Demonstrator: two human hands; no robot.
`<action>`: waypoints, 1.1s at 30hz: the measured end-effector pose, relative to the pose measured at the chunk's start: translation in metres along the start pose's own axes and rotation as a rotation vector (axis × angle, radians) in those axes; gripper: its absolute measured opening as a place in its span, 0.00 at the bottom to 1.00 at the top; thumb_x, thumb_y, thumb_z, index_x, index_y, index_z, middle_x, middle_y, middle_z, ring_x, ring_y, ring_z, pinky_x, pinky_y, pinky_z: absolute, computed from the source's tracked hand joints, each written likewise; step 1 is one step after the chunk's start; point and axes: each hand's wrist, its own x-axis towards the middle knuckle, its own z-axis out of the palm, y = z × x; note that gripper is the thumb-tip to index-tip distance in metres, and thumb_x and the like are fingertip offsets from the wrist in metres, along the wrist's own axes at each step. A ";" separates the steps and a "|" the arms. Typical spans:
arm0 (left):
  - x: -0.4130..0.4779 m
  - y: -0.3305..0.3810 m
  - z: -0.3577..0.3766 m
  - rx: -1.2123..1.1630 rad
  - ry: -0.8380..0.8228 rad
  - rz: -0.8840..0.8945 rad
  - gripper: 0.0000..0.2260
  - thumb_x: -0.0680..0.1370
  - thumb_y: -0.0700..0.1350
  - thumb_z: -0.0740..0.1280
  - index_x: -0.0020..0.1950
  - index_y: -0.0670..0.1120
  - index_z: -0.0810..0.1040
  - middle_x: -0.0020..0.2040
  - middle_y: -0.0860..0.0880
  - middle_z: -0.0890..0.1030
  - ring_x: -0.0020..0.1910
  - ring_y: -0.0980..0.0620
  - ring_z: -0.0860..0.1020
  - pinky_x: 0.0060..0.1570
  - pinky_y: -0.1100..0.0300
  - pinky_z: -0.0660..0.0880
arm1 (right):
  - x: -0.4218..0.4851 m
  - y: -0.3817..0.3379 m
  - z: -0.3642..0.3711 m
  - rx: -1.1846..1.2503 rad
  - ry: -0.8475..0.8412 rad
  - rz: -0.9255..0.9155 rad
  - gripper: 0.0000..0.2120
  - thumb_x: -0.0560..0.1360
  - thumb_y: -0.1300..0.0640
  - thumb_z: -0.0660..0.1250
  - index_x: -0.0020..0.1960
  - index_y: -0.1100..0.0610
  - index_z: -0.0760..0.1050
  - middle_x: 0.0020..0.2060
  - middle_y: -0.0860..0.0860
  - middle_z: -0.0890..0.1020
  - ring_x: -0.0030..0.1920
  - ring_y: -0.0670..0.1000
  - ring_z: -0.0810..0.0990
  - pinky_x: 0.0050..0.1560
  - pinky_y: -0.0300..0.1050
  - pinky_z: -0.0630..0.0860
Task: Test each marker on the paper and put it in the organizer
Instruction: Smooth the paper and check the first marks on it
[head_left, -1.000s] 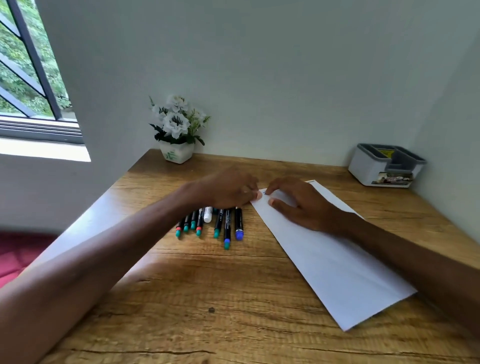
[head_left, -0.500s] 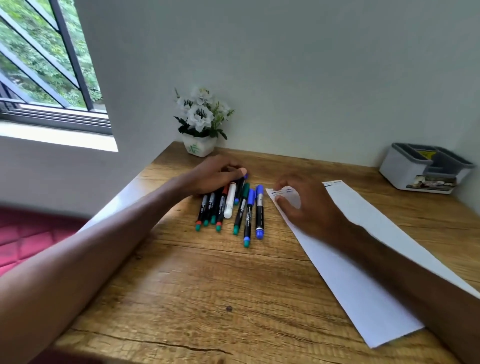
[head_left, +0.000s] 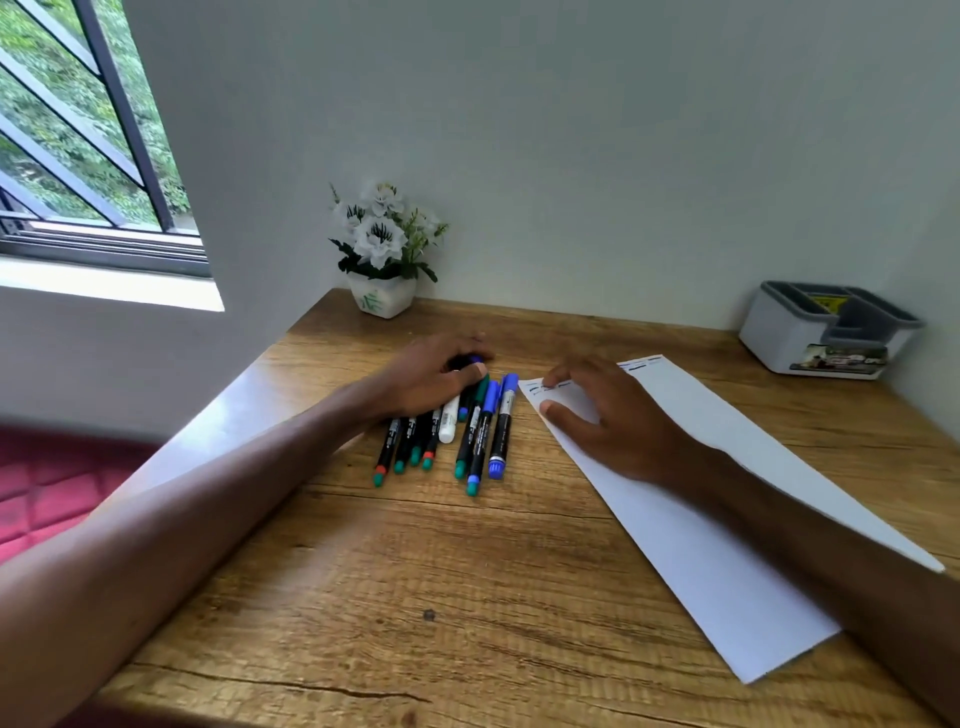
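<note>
Several markers (head_left: 480, 436) with green, red and blue caps, plus one white one, lie side by side at the middle of the wooden desk (head_left: 415, 597). My left hand (head_left: 426, 379) lies over their far ends, and its fingers and thumb curl round a blue-capped marker (head_left: 474, 359) that is mostly hidden beneath them. A long white paper (head_left: 727, 571) lies to the right of the markers, with short ink strokes at its far end. On that end my right hand (head_left: 613, 415) rests with fingers spread. The grey and white organizer (head_left: 779, 338) stands at the back right corner.
A white pot of white flowers (head_left: 384, 301) stands at the back left corner by the wall. A window is on the left. The wall closes the desk at the back and right. A red cushioned surface (head_left: 47, 499) lies beyond the desk's left edge.
My left hand has moved from the paper's corner back over the far ends of the markers and curled round one. My right hand has stayed on the paper.
</note>
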 end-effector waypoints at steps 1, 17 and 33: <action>-0.003 0.002 0.003 0.001 0.016 -0.003 0.18 0.85 0.51 0.61 0.75 0.51 0.73 0.79 0.50 0.67 0.77 0.50 0.65 0.74 0.52 0.58 | -0.002 0.002 -0.002 0.007 -0.005 -0.009 0.10 0.81 0.48 0.67 0.61 0.48 0.76 0.60 0.43 0.78 0.64 0.45 0.73 0.68 0.56 0.70; -0.013 -0.004 -0.001 -0.123 0.275 -0.027 0.16 0.86 0.53 0.57 0.57 0.44 0.80 0.46 0.50 0.83 0.44 0.57 0.79 0.37 0.70 0.71 | 0.011 -0.029 -0.011 -0.188 -0.141 -0.458 0.16 0.76 0.70 0.70 0.62 0.60 0.82 0.62 0.56 0.83 0.63 0.55 0.81 0.63 0.52 0.78; -0.022 0.027 -0.002 -0.067 0.431 0.107 0.08 0.83 0.42 0.65 0.59 0.45 0.82 0.58 0.50 0.84 0.58 0.59 0.78 0.58 0.68 0.71 | 0.007 -0.020 -0.020 -0.327 -0.093 -0.552 0.16 0.80 0.64 0.68 0.66 0.54 0.78 0.64 0.53 0.81 0.61 0.54 0.80 0.55 0.50 0.78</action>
